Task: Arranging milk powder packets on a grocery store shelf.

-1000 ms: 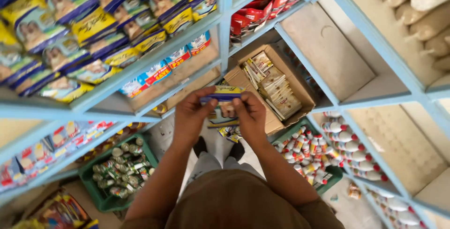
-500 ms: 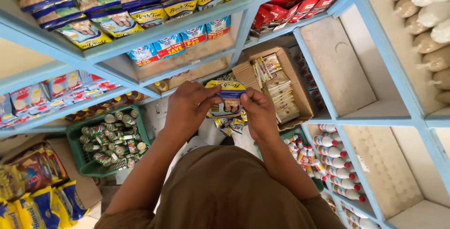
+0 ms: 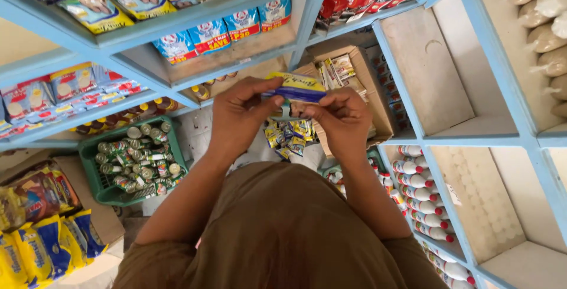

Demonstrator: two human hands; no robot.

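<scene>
Two hands pinch one yellow-and-blue packet (image 3: 295, 87) at chest height before the blue shelves (image 3: 413, 94), left hand (image 3: 239, 114) and right hand (image 3: 342, 117) with fingers curled tight on its ends, above a cardboard box (image 3: 354, 82) of packets.

Small shop, blue shelves (image 3: 195, 20), stocked snack packets (image 3: 209, 35)
</scene>
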